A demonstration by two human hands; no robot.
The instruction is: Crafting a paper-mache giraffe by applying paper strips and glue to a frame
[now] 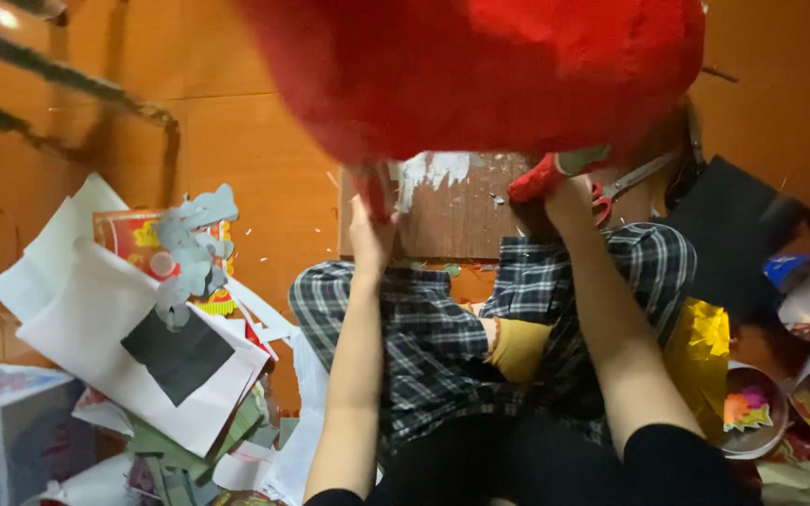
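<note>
I hold a big red felt-covered form [489,66] up close in front of me, so near the camera that it blurs and fills the top of the view; my left hand [370,230] reaches up to its lower edge at the left, fingers closed on that rim; my right hand [564,197] grips the lower edge at the right, where a red flap [532,181] hangs down (how tightly either hand is curled I cannot tell, since the red mass covers the fingertips); both forearms rise bare from black sleeves at the bottom of the view; below them my legs lie crossed in dark plaid trousers [442,337], with a mustard-yellow sock [517,349] showing between them; beyond my knees a brown board [461,220] lies flat on the orange floor [264,141], smeared with white scraps; scissors with red handles [625,183] rest just beside my right wrist; to my left lies a heap of white paper sheets [86,309], one carrying a black square [178,354], with a grey paper cut-out [191,248] on top of a red and yellow printed sheet; to my right sit a shiny yellow foil piece [705,347], a black sheet [724,230], and a round bowl [752,408] of coloured bits
</note>
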